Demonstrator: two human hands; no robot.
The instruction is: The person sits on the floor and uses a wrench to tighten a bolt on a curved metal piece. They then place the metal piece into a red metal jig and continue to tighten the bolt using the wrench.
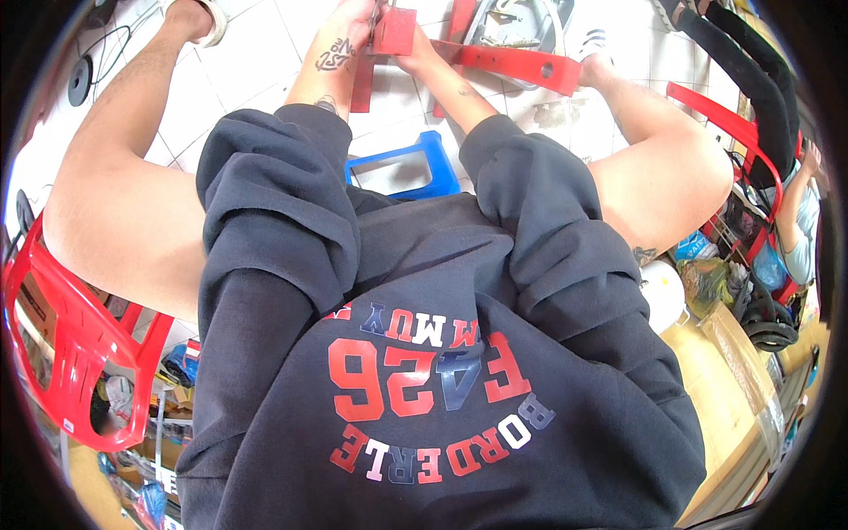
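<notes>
Both my hands are at the top edge of the head view, around a red metal piece with a square, block-like end (395, 33). My left hand (355, 12) is closed beside it at a thin dark metal part, and the frame edge cuts off its fingertips. Behind the block end, my right hand (412, 58) is closed against the red piece, its fingers mostly hidden. A long red bar with a round hole (521, 69) stretches to the right of my right hand. Another red length (362, 88) points down below my left hand.
A grey tray (565, 19) holding metal parts lies beyond the long bar. Between my legs is a blue plastic stool or frame (440, 166). Red plastic chairs stand left (53, 327) and right (720, 115). Another person (751, 71) is at the right, near bags and a wooden surface (724, 371).
</notes>
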